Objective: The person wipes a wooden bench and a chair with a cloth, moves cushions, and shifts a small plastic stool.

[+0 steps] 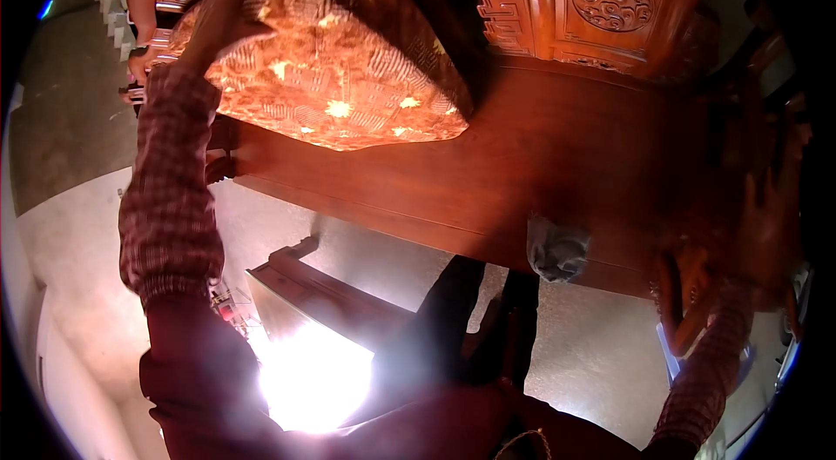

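A large cushion (340, 68) with a brown and gold leaf pattern lies at a slant on the left part of a carved wooden bench (383, 186). My left hand (228, 20) lies against its left side, the thumb spread away from the fingers. Over at the far right, my right hand (765, 203) is in deep shadow and somewhat blurred. Its fingers look stretched apart beside the bench's carved armrest (688, 303), and I make out nothing in them. A crumpled grey cloth (559, 251) rests on the front edge of the seat.
Behind the seat rises a carved backrest panel (613, 0). In front of the bench stands a low wooden piece of furniture (335, 286), partly lost in a bright glare (315, 382). Pale floor (592, 347) shows around my legs, and a blue-edged object (670, 355) stands below the right armrest.
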A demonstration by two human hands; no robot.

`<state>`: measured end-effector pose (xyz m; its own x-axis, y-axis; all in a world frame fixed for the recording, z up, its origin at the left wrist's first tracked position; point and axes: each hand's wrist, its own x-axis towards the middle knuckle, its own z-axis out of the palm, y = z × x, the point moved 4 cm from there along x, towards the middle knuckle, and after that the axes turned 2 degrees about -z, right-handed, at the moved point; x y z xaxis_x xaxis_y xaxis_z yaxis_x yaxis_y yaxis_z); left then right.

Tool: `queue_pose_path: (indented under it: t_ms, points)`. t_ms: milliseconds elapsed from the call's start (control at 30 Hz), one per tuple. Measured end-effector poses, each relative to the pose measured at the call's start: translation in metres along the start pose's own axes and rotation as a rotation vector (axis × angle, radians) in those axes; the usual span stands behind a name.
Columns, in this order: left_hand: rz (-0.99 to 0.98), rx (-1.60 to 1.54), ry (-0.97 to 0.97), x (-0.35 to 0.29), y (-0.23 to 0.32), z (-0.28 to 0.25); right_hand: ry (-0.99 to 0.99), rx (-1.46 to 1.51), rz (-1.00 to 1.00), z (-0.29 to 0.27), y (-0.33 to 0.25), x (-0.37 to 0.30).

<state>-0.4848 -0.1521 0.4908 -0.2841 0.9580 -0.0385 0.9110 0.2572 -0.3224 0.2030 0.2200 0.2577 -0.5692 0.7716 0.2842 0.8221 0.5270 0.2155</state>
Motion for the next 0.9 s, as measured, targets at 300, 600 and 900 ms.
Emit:
queue_pose_path:
  t_ms: [300, 600, 900]
  points:
    - [-0.081, -0.235, 0.064, -0.144, 0.116, -0.066, 0.013, 0.27, 0.034, -0.004, -0.026, 0.02]
    - [-0.313, -0.262, 0.139, -0.267, 0.178, -0.068, 0.16, 0.435, 0.059, -0.059, -0.035, 0.004]
    - [-0.353, -0.37, 0.161, -0.278, 0.192, -0.089, -0.876, 0.956, 0.286, -0.067, -0.112, -0.354]
